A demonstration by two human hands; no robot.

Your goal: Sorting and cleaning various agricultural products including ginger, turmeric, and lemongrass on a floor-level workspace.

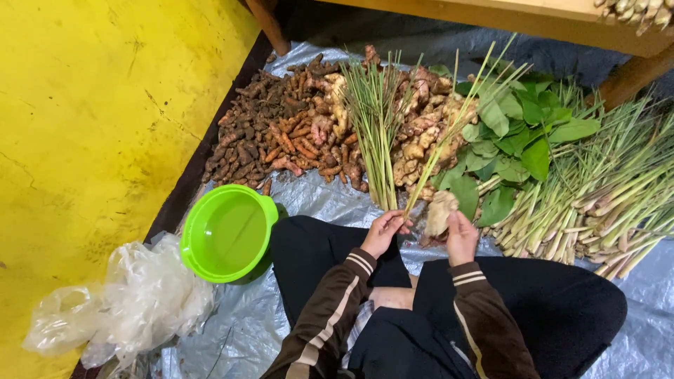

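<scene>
My left hand (pixel 385 230) pinches the base of a thin lemongrass stalk (pixel 449 130) that slants up and to the right across the produce. My right hand (pixel 460 236) grips a pale piece of ginger root (pixel 439 212). Both hands hover above my knees in dark trousers. In front of them stands a bunch of thin green lemongrass (pixel 375 123). Behind it lie a heap of pale ginger (pixel 425 133) and a heap of brown and orange turmeric (pixel 281 133).
A green plastic bowl (pixel 228 233) sits to my left on the grey plastic sheet (pixel 239 330). Crumpled clear bags (pixel 126 302) lie on the yellow floor (pixel 91 119). Green leaves (pixel 516 137) and thick lemongrass stalks (pixel 604 203) fill the right. A wooden table leg (pixel 269 24) stands behind.
</scene>
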